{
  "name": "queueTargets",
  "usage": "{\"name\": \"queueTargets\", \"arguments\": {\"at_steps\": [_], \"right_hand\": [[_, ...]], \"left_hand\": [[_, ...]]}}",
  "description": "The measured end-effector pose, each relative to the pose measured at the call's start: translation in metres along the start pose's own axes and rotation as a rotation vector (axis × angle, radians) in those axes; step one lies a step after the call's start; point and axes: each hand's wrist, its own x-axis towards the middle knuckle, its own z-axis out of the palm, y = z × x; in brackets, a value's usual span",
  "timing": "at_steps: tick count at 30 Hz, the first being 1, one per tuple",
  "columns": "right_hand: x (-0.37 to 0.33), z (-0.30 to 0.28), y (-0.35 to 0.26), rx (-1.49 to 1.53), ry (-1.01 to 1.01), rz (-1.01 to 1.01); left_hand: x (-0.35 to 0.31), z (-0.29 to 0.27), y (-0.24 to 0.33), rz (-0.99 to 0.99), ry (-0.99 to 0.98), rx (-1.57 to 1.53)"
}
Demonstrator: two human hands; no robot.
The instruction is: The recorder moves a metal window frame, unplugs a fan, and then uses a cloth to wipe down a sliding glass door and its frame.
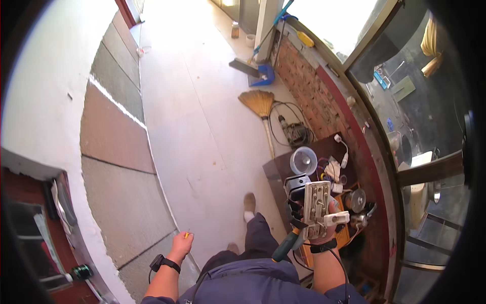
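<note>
The right hand (324,223) was nearest, its fingers closed around a pale power strip (317,207) held upright, with a white plug (336,219) seated in its lower end and a green-handled screwdriver (286,245) pinched along the strip's underside. The strip hung just above the near edge of the dark bench (283,169).

The left hand (181,245) hung low, well away from the bench on its far-left side, fingers pinched shut on a small yellow piece (187,235); what it was could not be told.

On the bench, just beyond the strip, sat a dark boxy tool (296,183), then a round clear container (303,160) and a white adapter with cord (342,152) toward the bench's far edge. A metal disc (357,199) lay at the bench's right side.

Past the bench, a straw broom (259,104) lay on the pale floor (202,126) beside coiled black cable (296,131), and farther still a blue dustpan (263,76).

Judging from this, the risk lay in the crowded grip: one hand carried strip, plug and screwdriver, so a loosened finger could let the screwdriver slip and drop among the clutter. The trailing cables near the bench could also snag a foot or drag the strip.
</note>
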Motion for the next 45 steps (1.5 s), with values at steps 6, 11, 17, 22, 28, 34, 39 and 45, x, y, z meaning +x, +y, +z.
{"name": "queueTargets", "arguments": {"at_steps": [6,11,17,22,28,34,39,45], "right_hand": [[0.130,0.072,-0.043,0.018,-0.074,-0.026],[0.226,0.152,-0.065,0.068,-0.229,0.062],[0.344,0.193,-0.073,0.043,-0.170,0.025],[0.439,0.247,-0.073,-0.048,-0.148,-0.050],[0.551,0.325,-0.069,-0.067,-0.307,-0.117],[0.670,0.376,-0.062,-0.148,-0.202,-0.194],[0.792,0.396,-0.053,-0.122,-0.058,-0.162],[0.950,0.457,-0.044,0.002,-0.483,0.066]], "left_hand": [[0.046,-0.092,0.111,-0.015,0.025,-0.238],[0.082,-0.128,0.143,-0.042,0.161,-0.302],[0.150,-0.152,0.176,-0.152,0.249,-0.317],[0.246,-0.192,0.243,-0.260,0.194,-0.488],[0.392,-0.270,0.324,-0.132,0.077,-0.609],[0.501,-0.378,0.438,-0.061,-0.031,-0.781],[0.586,-0.425,0.503,-0.058,-0.032,-0.938],[0.669,-0.461,0.538,-0.204,0.098,-1.170]]}}
